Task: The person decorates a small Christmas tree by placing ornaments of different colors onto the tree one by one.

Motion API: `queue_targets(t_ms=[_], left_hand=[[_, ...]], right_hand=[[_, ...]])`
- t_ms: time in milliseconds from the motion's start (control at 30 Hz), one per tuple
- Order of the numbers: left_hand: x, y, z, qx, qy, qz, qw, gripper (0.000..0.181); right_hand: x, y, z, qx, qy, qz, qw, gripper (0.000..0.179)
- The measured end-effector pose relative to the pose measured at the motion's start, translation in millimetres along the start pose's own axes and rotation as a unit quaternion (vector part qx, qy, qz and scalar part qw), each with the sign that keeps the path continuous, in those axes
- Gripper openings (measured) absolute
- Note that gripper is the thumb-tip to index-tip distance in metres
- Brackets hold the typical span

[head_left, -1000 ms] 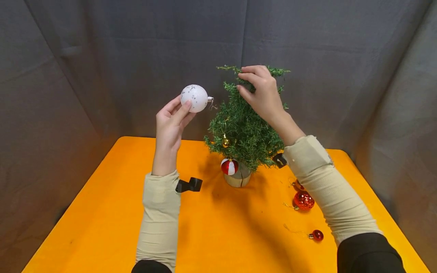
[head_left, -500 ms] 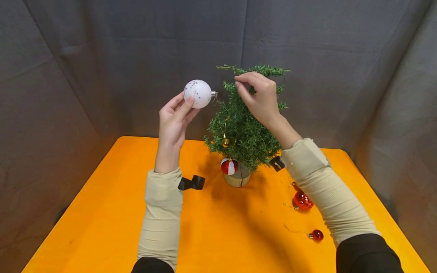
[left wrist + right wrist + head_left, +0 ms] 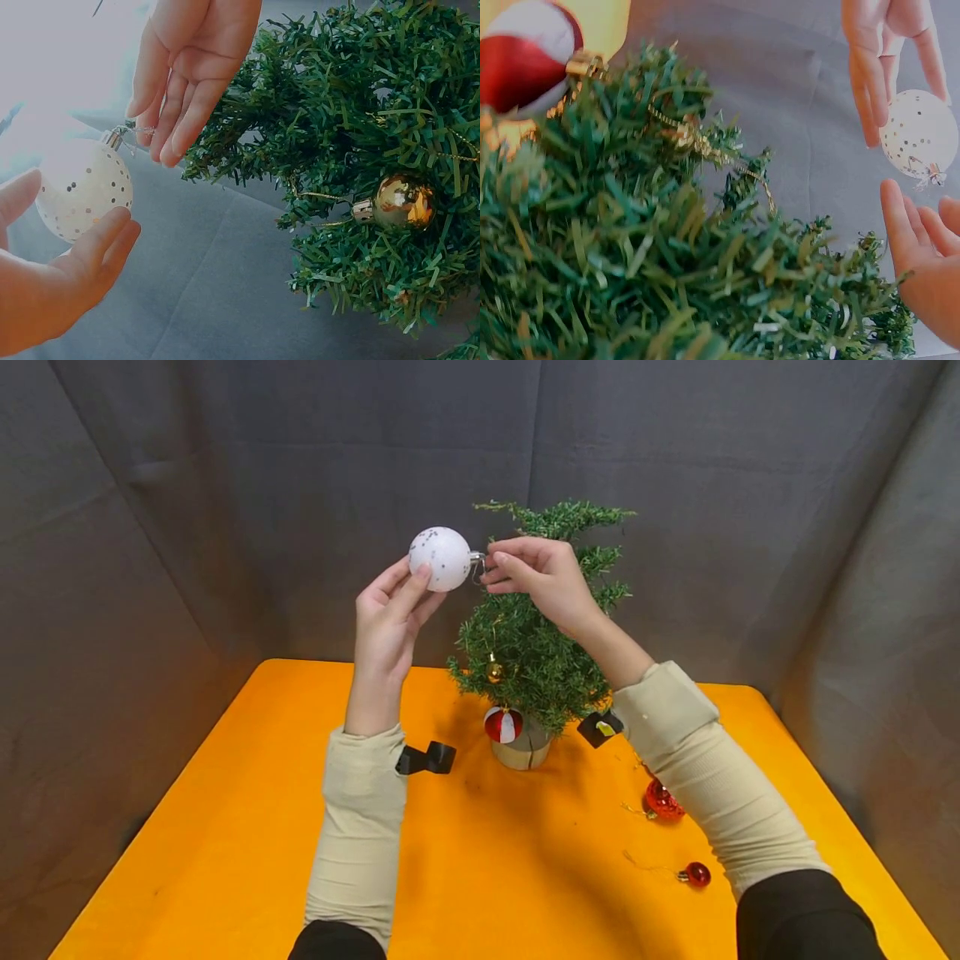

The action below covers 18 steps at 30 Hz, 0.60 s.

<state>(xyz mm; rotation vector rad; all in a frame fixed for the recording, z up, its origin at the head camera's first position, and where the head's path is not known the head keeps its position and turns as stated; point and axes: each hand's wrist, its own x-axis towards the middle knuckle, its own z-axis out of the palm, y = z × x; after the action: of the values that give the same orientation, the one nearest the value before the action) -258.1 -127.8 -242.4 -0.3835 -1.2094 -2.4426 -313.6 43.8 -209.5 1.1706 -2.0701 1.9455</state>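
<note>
Between its thumb and fingers, my left hand (image 3: 386, 622) holds a white Christmas bauble (image 3: 439, 560) with silver dots, raised left of a small artificial Christmas tree (image 3: 536, 652). The bauble's silver cap and thin hanging loop (image 3: 136, 133) point right. My right hand (image 3: 546, 578) is at the loop, in front of the upper tree. In the left wrist view its fingers are extended and close to the loop; I cannot tell whether they touch it. A gold bauble (image 3: 405, 202) and a red-and-white ball (image 3: 529, 60) hang on the tree's lower left side.
On the orange table (image 3: 247, 827), a red faceted bauble (image 3: 663, 800), partly behind the right sleeve, and a small red bauble (image 3: 697, 875) lie at the right. The tree's wooden base (image 3: 522, 755) stands toward the back. Grey curtains (image 3: 337, 510) enclose the table.
My right hand has come down and left from the tree's top branches to the bauble's loop. My left hand has moved the white bauble slightly up and right.
</note>
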Motion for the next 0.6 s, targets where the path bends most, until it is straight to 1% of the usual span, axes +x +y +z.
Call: queue_targets(t_ms=[133, 267, 433, 600], left_hand=[[0.0, -0.5, 1.8, -0.012, -0.005, -0.004, 0.9999, 0.038], [-0.7, -1.0, 4.4, -0.020, -0.016, -0.003, 0.9997, 0.037], [-1.0, -1.9, 6.5, -0.023, -0.024, 0.001, 0.9994, 0.037], [-0.9, -3.3, 5.7, -0.022, -0.023, 0.002, 0.9995, 0.037]], right_hand=[[0.1, -0.7, 0.7, 0.058, -0.018, 0.059, 0.9965, 0.032], [0.4, -0.6, 1.5, 0.097, -0.034, 0.094, 0.9902, 0.035], [0.6, -0.5, 3.7, 0.128, -0.043, 0.110, 0.9848, 0.033], [-0.4, 0.9, 4.9, 0.148, -0.041, 0.099, 0.9832, 0.023]])
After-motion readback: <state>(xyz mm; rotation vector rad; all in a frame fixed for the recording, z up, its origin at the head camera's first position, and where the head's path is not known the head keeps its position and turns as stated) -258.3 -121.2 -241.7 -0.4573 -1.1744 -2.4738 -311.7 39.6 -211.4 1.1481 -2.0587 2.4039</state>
